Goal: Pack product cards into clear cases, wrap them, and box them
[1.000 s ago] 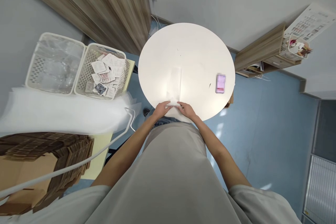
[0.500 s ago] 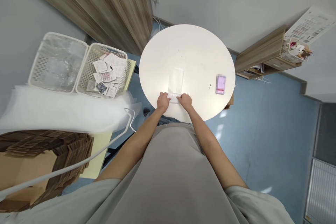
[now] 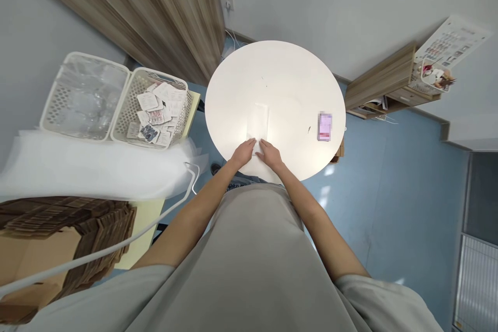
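Observation:
A clear, flat plastic bag [image 3: 258, 120] lies lengthwise on the round white table [image 3: 288, 72], its near end towards my body. On that near end's left side rests my left hand [image 3: 243, 152], fingers stretched out flat over the plastic. My right hand [image 3: 270, 154] lies opposite, its fingers also extended, with the thumb apart from them. The fingertips of both hands almost meet over the bag. Whether the near edge of the plastic is folded under them is hard to make out.
A pixelated pink item [image 3: 324, 127] lies at the table's right. To the left stand a basket of white cards [image 3: 163, 109] and a basket of clear plastic [image 3: 85, 98]. White sheeting [image 3: 97, 166], flattened cardboard [image 3: 105, 238] and a white curved tube [image 3: 155, 220] are nearer me.
My hands gripped the bag's near end at the table edge, then shifted forward. Their fingers have now spread flat over it and come closer together.

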Tool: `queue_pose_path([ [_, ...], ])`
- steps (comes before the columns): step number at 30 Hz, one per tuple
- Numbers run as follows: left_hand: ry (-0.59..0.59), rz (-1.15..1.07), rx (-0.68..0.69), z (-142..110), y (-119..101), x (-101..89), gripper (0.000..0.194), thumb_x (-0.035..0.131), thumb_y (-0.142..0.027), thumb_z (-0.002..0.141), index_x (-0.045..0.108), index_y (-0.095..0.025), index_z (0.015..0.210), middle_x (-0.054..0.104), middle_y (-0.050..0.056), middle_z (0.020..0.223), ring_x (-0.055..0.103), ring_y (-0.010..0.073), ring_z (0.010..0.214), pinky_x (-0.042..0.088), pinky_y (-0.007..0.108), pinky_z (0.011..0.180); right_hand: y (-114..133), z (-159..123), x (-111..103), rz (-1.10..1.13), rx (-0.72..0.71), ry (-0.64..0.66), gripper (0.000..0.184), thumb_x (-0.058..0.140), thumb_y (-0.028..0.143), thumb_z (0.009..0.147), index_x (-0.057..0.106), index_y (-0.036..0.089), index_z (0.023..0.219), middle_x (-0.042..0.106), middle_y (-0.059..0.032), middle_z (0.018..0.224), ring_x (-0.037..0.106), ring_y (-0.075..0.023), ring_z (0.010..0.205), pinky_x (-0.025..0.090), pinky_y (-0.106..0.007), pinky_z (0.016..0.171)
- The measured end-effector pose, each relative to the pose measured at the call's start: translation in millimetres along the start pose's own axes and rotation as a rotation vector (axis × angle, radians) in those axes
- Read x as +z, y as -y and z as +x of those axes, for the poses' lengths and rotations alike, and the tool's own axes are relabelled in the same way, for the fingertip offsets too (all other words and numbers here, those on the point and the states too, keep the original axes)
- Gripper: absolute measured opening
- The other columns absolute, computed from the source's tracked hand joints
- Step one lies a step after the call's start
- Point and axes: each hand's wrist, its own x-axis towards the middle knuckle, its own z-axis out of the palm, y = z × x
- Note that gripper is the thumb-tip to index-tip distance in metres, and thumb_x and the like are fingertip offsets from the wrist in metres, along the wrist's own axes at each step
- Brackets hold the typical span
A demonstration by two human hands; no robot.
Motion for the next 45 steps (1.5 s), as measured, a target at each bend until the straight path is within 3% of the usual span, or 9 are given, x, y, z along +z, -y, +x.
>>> queue_pose_path([
  [7,0.017,-0.054,0.013,-48.8,0.1,21.7,0.075,0.059,-0.046,0.101,0.042,-0.013,0.166,0.042,0.016,0.174,0.037,0.0290,0.163,0.024,0.047,0.137,-26.9,-45.6,30.5,0.001,-0.231,0.034,0.066,0.058,0.031,0.107,0.041,0.009,0.167,0.038,-0.0208,0.175,0.040,-0.0315,0.162,0.041,-0.046,0.130],
  [11,0.057,-0.081,-0.009,-65.0,2.1,24.9,0.086,0.072,-0.044,0.093,0.039,-0.016,0.168,0.038,0.014,0.176,0.036,0.0305,0.164,0.024,0.047,0.137,-34.7,-57.9,33.2,0.062,-0.275,0.040,0.064,0.050,0.040,0.111,0.041,0.011,0.168,0.034,-0.0199,0.177,0.040,-0.0308,0.162,0.043,-0.047,0.129],
  [18,-0.011,-0.213,-0.152,-55.4,0.1,3.1,0.056,0.055,-0.046,0.105,0.060,-0.018,0.153,0.062,0.012,0.158,0.059,0.0325,0.145,0.046,0.043,0.120,-27.1,-50.8,21.1,0.214,-0.060,0.002,0.054,0.037,0.048,0.115,0.048,0.026,0.163,0.054,-0.0089,0.166,0.059,-0.0277,0.146,0.053,-0.045,0.117],
  [27,-0.044,-0.118,-0.436,-23.0,-10.3,-14.7,0.037,0.056,-0.048,0.105,0.071,-0.020,0.087,0.075,0.012,0.094,0.069,0.0281,0.089,0.049,0.035,0.078,-1.3,-5.4,7.3,0.226,0.253,-0.135,0.044,0.038,0.048,0.116,0.063,0.021,0.140,0.068,-0.0130,0.134,0.070,-0.0260,0.107,0.056,-0.036,0.092],
  [30,-0.004,-0.113,-0.494,-12.9,-14.4,-18.8,0.031,0.059,-0.046,0.104,0.071,-0.020,0.091,0.074,0.012,0.095,0.069,0.0298,0.093,0.050,0.037,0.080,-1.3,10.3,3.0,0.234,0.342,-0.104,0.034,0.048,0.042,0.113,0.064,0.020,0.134,0.067,-0.0127,0.130,0.069,-0.0263,0.107,0.057,-0.037,0.093],
  [33,-0.072,-0.091,-0.569,-4.4,-21.0,-21.3,0.029,0.065,-0.043,0.103,0.068,-0.018,0.119,0.070,0.017,0.124,0.068,0.0344,0.111,0.052,0.040,0.088,-1.3,23.1,-1.2,0.243,0.399,-0.126,0.039,0.058,0.033,0.107,0.057,0.020,0.144,0.060,-0.0147,0.140,0.068,-0.0275,0.112,0.059,-0.040,0.094],
  [36,-0.190,0.005,-0.456,1.6,-27.7,-20.8,0.046,0.068,-0.030,0.102,0.054,-0.015,0.143,0.055,0.023,0.149,0.058,0.0383,0.132,0.051,0.046,0.102,1.3,32.3,-6.7,0.185,0.304,-0.187,0.049,0.059,0.022,0.102,0.052,0.019,0.150,0.053,-0.0181,0.151,0.059,-0.0306,0.129,0.056,-0.044,0.103],
  [40,-0.161,0.139,-0.155,8.9,-34.1,-17.5,0.040,0.044,-0.010,0.105,0.057,-0.016,0.142,0.056,0.021,0.149,0.055,0.0359,0.136,0.048,0.049,0.110,6.3,35.9,-14.8,0.066,0.144,-0.129,0.036,0.054,0.009,0.100,0.065,0.015,0.133,0.063,-0.0179,0.139,0.056,-0.0318,0.129,0.050,-0.047,0.111],
  [45,-0.062,0.136,-0.122,19.6,-33.2,-17.1,0.045,0.035,-0.004,0.101,0.062,-0.011,0.137,0.062,0.023,0.142,0.061,0.0338,0.131,0.049,0.048,0.112,7.9,27.5,-13.1,0.036,0.088,-0.100,0.037,0.045,0.008,0.105,0.067,0.013,0.134,0.067,-0.0179,0.141,0.060,-0.0300,0.128,0.048,-0.045,0.113],
])
